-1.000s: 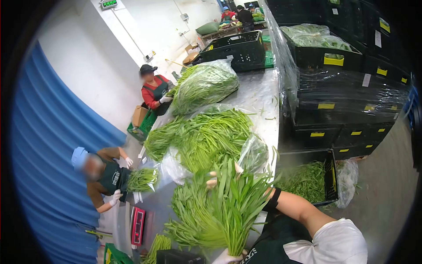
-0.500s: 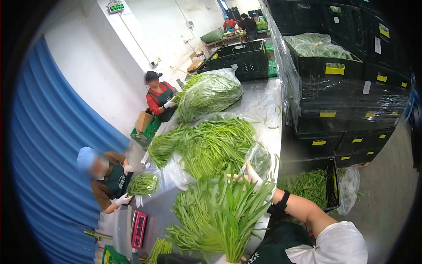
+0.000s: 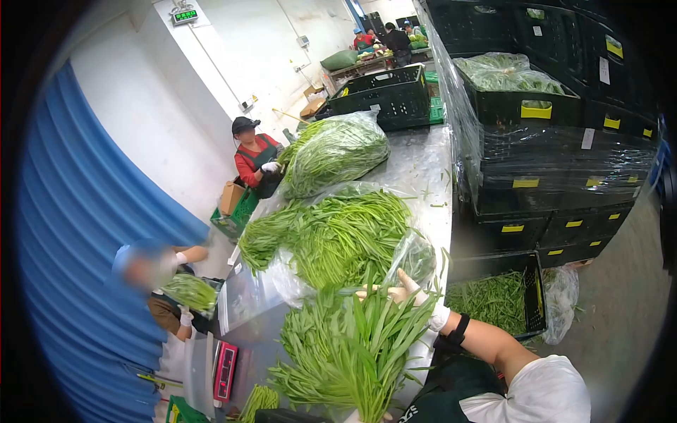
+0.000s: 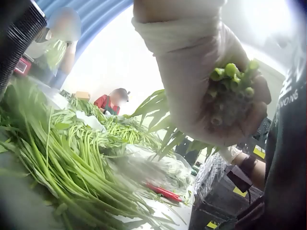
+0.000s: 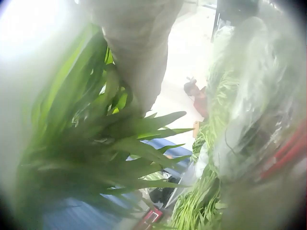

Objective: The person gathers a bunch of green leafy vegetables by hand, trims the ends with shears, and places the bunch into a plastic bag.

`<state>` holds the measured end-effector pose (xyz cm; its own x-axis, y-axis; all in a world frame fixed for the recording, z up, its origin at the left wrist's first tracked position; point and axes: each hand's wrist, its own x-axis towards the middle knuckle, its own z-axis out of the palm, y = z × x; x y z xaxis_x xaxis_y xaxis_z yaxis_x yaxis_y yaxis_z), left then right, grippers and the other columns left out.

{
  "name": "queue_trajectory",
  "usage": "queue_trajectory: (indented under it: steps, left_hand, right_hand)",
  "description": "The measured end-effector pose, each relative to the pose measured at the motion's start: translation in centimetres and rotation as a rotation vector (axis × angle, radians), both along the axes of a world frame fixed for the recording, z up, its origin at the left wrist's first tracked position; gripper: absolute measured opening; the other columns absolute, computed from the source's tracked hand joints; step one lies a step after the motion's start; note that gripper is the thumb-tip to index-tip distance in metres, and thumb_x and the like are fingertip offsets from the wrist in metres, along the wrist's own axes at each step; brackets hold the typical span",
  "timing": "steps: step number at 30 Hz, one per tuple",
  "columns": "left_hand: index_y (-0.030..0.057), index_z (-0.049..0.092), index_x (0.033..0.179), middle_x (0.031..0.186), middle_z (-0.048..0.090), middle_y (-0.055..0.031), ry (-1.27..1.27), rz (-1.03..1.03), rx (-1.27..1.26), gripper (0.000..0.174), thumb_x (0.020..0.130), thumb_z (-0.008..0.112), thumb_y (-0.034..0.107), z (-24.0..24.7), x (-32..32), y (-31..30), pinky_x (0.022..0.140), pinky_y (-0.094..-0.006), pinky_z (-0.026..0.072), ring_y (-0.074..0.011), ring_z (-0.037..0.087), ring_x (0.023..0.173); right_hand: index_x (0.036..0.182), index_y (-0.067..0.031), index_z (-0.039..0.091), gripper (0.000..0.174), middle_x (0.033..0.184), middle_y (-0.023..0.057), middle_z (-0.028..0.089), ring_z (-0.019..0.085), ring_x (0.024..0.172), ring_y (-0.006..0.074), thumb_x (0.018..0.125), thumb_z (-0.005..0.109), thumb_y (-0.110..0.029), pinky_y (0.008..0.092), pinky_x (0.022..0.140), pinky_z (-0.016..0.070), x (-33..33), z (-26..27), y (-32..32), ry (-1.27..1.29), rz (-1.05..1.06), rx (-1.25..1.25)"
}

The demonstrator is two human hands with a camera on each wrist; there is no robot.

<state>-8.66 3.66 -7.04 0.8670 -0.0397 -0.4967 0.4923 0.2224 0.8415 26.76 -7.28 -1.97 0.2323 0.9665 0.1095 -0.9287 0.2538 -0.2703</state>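
Observation:
Gloved in white, my left hand (image 4: 192, 91) grips a bunch of long-leaved water spinach (image 3: 367, 345) by its stems. The cut stem ends (image 4: 232, 79) stick out of the fist in the left wrist view; in the head view this hand is mostly below the lower edge. My right hand (image 3: 416, 299), also gloved, is at the leafy top of the bunch with thumb raised apart and fingers stretched out among the leaves. Loose water spinach (image 4: 81, 158) lies on the table beside the bunch. A larger heap (image 3: 352, 229) rests on plastic film farther up.
A clear bag of greens (image 3: 338, 151) and a black crate (image 3: 381, 95) stand farther along the table (image 3: 423, 158). A red scale (image 3: 225, 370) sits at the left. Film-wrapped black crates (image 3: 522, 158) rise at right. A person (image 3: 166, 307) opposite holds a bagged bundle.
My right hand has come out from behind the leaves to the bunch's right side, thumb raised. The person opposite has lifted the bagged greens off the table. My left hand keeps its grip.

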Motion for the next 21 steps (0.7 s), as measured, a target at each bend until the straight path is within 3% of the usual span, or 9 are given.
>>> queue_trajectory:
  steps: [4, 6, 7, 9, 10, 12, 15, 18, 21]
  left_hand:
    - [0.0056, 0.045, 0.123, 0.095, 0.061, -0.0046, 0.001, -0.006, 0.002, 0.056, 0.071, 0.067, 0.011, 0.2, -0.1, 0.1, 0.06, -0.0233, 0.0443, -0.0077, 0.051, 0.066]
    - [0.0057, 0.045, 0.123, 0.095, 0.061, -0.0047, 0.0, -0.011, 0.004, 0.057, 0.072, 0.067, 0.011, 0.4, -0.1, 0.2, 0.06, -0.0233, 0.0444, -0.0077, 0.051, 0.066]
    - [0.0058, 0.044, 0.123, 0.095, 0.061, -0.0047, 0.0, -0.013, 0.005, 0.057, 0.072, 0.067, 0.011, 0.5, -0.1, 0.3, 0.06, -0.0233, 0.0444, -0.0077, 0.051, 0.066]
    - [0.0059, 0.044, 0.124, 0.095, 0.061, -0.0048, 0.002, -0.015, 0.006, 0.057, 0.072, 0.067, 0.011, 0.6, -0.1, 0.4, 0.06, -0.0233, 0.0444, -0.0077, 0.051, 0.066]
    - [0.006, 0.044, 0.124, 0.095, 0.061, -0.0048, 0.004, -0.016, 0.005, 0.058, 0.072, 0.067, 0.011, 0.7, -0.2, 0.3, 0.06, -0.0233, 0.0444, -0.0076, 0.051, 0.066]
    - [0.0061, 0.043, 0.125, 0.096, 0.061, -0.0049, 0.007, -0.019, 0.005, 0.058, 0.072, 0.068, 0.012, 0.9, -0.3, 0.2, 0.06, -0.0232, 0.0445, -0.0076, 0.051, 0.066]
    - [0.0062, 0.043, 0.125, 0.096, 0.061, -0.005, 0.013, -0.027, 0.008, 0.059, 0.072, 0.068, 0.012, 1.2, -0.3, 0.3, 0.06, -0.0232, 0.0445, -0.0076, 0.051, 0.066]
    - [0.0064, 0.042, 0.126, 0.096, 0.061, -0.0051, 0.019, -0.038, 0.01, 0.06, 0.073, 0.068, 0.012, 1.5, -0.3, 0.4, 0.06, -0.0232, 0.0446, -0.0075, 0.051, 0.066]
    - [0.0066, 0.042, 0.127, 0.096, 0.061, -0.0052, 0.023, -0.046, 0.01, 0.06, 0.073, 0.068, 0.012, 1.8, -0.3, 0.2, 0.06, -0.0232, 0.0446, -0.0075, 0.051, 0.066]
  right_hand:
    - [0.137, 0.0011, 0.031, 0.082, 0.139, 0.0202, 0.037, 0.043, 0.122, 0.03, 0.088, 0.034, -0.064, 0.0425, 0.1, 0.0373, 1.1, -2.2, 0.4, 0.079, 0.056, 0.016]
    - [0.13, 0.0012, 0.039, 0.084, 0.106, 0.0155, 0.062, 0.064, 0.082, 0.0238, 0.084, 0.037, -0.069, 0.034, 0.074, 0.0536, 1.2, -3.3, 0.3, 0.09, 0.051, -0.31]
    - [0.13, 0.0012, 0.039, 0.084, 0.106, 0.0155, 0.062, 0.064, 0.082, 0.0238, 0.084, 0.037, -0.069, 0.034, 0.074, 0.0536, 1.5, -4.7, 0.5, 0.089, 0.051, -0.309]
    - [0.132, -0.0009, 0.039, 0.082, 0.113, 0.0128, 0.058, 0.062, 0.083, 0.0243, 0.085, 0.036, -0.068, 0.0386, 0.073, 0.0533, 2.4, -7.4, 1.3, 0.223, 0.398, 0.365]
    - [0.132, -0.0009, 0.039, 0.082, 0.113, 0.0128, 0.058, 0.062, 0.083, 0.0243, 0.085, 0.036, -0.068, 0.0386, 0.073, 0.0533, 2.1, -6.8, 1.1, 0.223, 0.399, 0.365]
    - [0.128, -0.0023, 0.044, 0.073, 0.097, 0.0081, 0.063, 0.062, 0.071, 0.0182, 0.088, 0.037, -0.063, 0.033, 0.063, 0.0539, 1.4, -5.4, 0.3, 0.171, 0.177, -0.027]
    - [0.129, -0.0033, 0.043, 0.058, 0.093, 0.0067, 0.062, 0.061, 0.072, 0.0158, 0.091, 0.044, -0.047, 0.0321, 0.064, 0.0535, 1.4, -6.6, -0.3, 0.006, 0.102, -0.106]
    - [0.133, -0.0031, 0.039, 0.053, 0.108, 0.0091, 0.06, 0.061, 0.073, 0.0137, 0.088, 0.051, -0.028, 0.0296, 0.066, 0.0529, 1.4, -8.3, -0.1, 0.013, -0.001, -0.304]
    - [0.136, -0.0021, 0.034, 0.058, 0.123, 0.0116, 0.053, 0.06, 0.075, 0.0124, 0.084, 0.054, -0.017, 0.0282, 0.069, 0.052, 0.9, -6.0, -1.6, -0.036, 0.038, -0.298]
